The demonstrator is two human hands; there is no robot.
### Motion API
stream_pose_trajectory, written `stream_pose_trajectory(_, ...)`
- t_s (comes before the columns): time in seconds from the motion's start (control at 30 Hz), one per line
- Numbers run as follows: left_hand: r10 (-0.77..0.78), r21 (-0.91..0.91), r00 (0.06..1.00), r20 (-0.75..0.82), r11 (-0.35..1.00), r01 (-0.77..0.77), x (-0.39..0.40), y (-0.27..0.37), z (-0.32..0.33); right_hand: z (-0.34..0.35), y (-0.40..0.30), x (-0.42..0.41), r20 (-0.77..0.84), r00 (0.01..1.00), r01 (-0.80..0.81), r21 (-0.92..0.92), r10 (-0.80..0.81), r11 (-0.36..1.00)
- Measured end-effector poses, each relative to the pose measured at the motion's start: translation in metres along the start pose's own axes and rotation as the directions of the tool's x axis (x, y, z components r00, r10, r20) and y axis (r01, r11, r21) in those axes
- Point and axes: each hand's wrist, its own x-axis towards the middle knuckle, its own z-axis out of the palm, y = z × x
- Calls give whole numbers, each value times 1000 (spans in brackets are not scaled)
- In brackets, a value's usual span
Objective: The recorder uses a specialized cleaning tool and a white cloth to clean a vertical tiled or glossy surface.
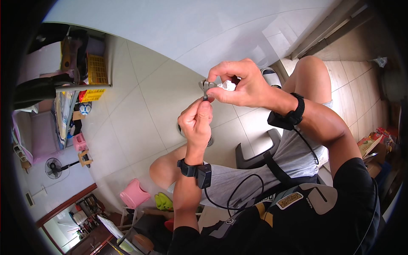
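Near the middle of the head view, my left hand pinches the dark lower end of a small grey metal piece with several prongs or lobes, whose exact kind I cannot tell. My right hand reaches in from the right, thumb and index finger at the side of that piece. A crumpled white material, perhaps tissue, is held within the right hand, close beside the metal piece. Both wrists wear black straps with small boxes and cables. The hands are raised above the tiled floor.
A smooth pale surface stretches across the top. My bare knees are on either side of the hands, with a dark plastic frame between the legs. A pink stool, green clogs, a fan and yellow crates stand to the left.
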Motion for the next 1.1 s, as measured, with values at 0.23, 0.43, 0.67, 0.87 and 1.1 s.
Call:
stream_pose_trajectory(0.23,-89,-38,993,-83,996,86,-2,7,6,2,1,-2,8,1000,28,-64,-28,998)
stream_pose_trajectory(0.43,-118,-82,989,-86,990,111,-3,7,8,0,2,-1,34,999,33,-81,-30,996)
stream_pose_trajectory(0.67,-135,-79,986,-93,989,128,-1,10,10,-1,3,1,77,996,38,-66,-33,997)
stream_pose_trajectory(0.87,-198,-92,974,-112,978,189,-1,9,8,3,5,-1,59,997,53,-129,-46,990)
stream_pose_trajectory(1.1,-182,-103,977,-106,980,172,0,8,10,3,7,-4,60,997,62,-191,-52,980)
